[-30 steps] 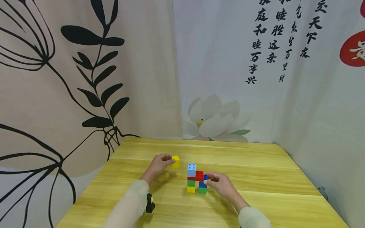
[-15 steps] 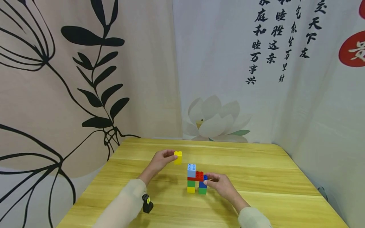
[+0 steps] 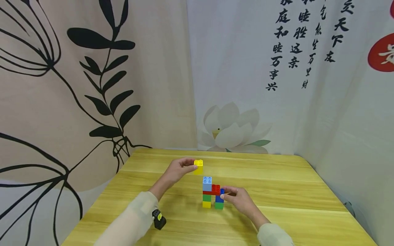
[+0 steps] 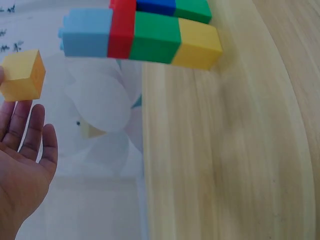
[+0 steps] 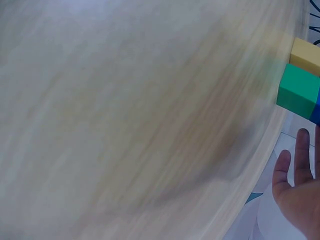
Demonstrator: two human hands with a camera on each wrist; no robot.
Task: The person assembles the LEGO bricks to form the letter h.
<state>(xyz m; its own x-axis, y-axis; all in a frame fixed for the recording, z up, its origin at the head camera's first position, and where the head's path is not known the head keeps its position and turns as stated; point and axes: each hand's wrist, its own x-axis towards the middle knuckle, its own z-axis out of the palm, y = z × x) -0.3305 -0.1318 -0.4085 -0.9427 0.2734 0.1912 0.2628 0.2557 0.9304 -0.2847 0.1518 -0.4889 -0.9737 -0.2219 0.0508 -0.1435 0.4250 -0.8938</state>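
Note:
My left hand pinches a yellow toy building brick, held up just above and left of a small brick structure. That structure has a light blue brick on top of a flat red brick, with a green brick and a yellow brick below on the left. Its right leg is a blue brick over a green brick. My right hand pinches the blue brick at the right side, thumb in front. In the left wrist view the yellow brick is apart from the structure.
All of it stands on a wood-grain table. Behind the table hangs a printed curtain with a lotus, leaves and writing. A black wrist device sits at the left sleeve.
My left hand has carried the yellow brick up and to the right, nearer the light blue brick's column. The right hand and the structure have stayed in place.

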